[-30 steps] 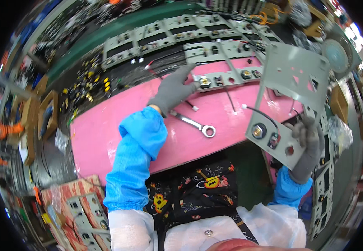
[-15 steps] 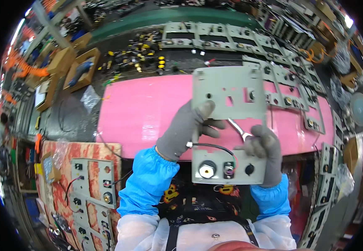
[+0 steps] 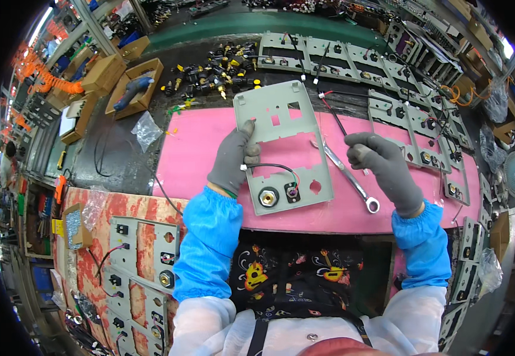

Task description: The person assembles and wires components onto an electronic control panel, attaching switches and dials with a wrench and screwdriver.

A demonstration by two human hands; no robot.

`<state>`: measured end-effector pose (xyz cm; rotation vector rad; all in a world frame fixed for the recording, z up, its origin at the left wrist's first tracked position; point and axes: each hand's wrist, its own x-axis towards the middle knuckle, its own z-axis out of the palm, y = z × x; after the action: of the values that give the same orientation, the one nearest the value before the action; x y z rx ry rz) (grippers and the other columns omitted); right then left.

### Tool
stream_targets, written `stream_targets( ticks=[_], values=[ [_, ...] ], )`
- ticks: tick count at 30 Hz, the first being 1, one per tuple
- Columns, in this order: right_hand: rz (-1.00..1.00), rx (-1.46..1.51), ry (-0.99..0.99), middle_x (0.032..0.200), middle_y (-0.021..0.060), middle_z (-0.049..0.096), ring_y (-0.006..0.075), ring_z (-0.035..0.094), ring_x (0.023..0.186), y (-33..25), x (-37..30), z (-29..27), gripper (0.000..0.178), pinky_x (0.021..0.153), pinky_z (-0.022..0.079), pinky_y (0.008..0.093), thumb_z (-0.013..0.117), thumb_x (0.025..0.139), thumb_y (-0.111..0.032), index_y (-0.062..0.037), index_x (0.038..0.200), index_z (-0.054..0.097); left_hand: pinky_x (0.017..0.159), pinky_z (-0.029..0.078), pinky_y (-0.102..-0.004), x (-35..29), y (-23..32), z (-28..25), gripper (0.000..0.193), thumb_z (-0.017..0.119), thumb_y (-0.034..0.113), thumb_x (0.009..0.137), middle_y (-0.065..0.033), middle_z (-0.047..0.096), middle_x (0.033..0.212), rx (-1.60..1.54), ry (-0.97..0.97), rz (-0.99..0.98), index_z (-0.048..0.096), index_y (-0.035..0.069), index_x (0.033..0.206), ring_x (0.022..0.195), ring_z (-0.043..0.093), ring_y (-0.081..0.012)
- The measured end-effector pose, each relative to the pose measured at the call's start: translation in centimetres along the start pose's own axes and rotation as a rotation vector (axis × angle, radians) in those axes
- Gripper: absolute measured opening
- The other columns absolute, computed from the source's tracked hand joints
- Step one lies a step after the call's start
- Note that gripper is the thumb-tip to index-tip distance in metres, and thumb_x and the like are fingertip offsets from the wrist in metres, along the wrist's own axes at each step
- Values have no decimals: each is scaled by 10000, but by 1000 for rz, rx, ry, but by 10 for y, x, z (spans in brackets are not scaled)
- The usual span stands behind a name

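My left hand (image 3: 233,155) is closed on the left edge of a grey metal panel (image 3: 293,126), tilted above the pink sheet. The panel has a large middle opening and several small cutouts. Along its lower strip sit a brass-centred round fitting with a hex nut (image 3: 267,197) and a small black connector (image 3: 292,192). A short black lead (image 3: 272,165) with a white plug runs from that connector. To the right, my right hand (image 3: 385,166) pinches a thin black cable (image 3: 340,123) with red wire near its far end. A combination wrench (image 3: 352,180) lies between the panel and this hand.
The pink sheet (image 3: 198,139) covers the bench. Similar panels (image 3: 340,58) line the back and right; more lie on a worn red-and-white board (image 3: 147,207) at left. Black-and-yellow fittings (image 3: 219,68) are heaped at the back. A cardboard tray (image 3: 153,66) holds a blue-grey tool.
My right hand has let go of the panel, moved right and taken hold of a black cable. The panel is lower and tilted, still in my left hand. The wrench shows more fully.
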<state>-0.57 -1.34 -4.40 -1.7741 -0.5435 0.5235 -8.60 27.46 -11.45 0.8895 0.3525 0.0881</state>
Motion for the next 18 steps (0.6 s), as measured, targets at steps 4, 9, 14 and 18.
stream_targets(
  ticks=[4, 9, 14, 18],
  values=[
    [40, -104, -5, 1018, 69, 626, 125, 572, 923, -1, 10, 17, 407, 759, 497, 276, 543, 917, -222, 26, 1241, 549, 369, 247, -169, 3, 3, 0, 329, 570, 451, 938, 63, 349, 567, 29, -13, -87, 508, 133, 994, 441, 299, -25],
    [-18, 298, -158, 1094, 100, 606, 146, 572, 953, -5, 14, 65, 389, 800, 474, 298, 557, 890, -187, 39, 1207, 551, 424, 357, -191, 9, -9, 14, 383, 565, 475, 934, 27, 467, 649, 7, -55, -34, 540, 113, 1053, 504, 424, -55],
    [-7, 456, -196, 927, 61, 627, 120, 567, 758, -57, 5, 96, 256, 671, 483, 298, 569, 879, -173, 22, 1036, 625, 851, 513, -349, 13, -10, 22, 616, 542, 455, 945, -139, 557, 1215, 460, 171, 462, 431, 26, 1373, 988, 589, -216],
    [-66, -60, -137, 834, 106, 628, 207, 617, 683, -63, 11, 113, 246, 643, 491, 372, 559, 900, -260, -44, 975, 651, 928, 487, -413, -9, 21, 24, 648, 494, 485, 954, -195, 500, 1303, -118, -272, 243, 395, 16, 1391, 1185, 519, -273]
  ],
)
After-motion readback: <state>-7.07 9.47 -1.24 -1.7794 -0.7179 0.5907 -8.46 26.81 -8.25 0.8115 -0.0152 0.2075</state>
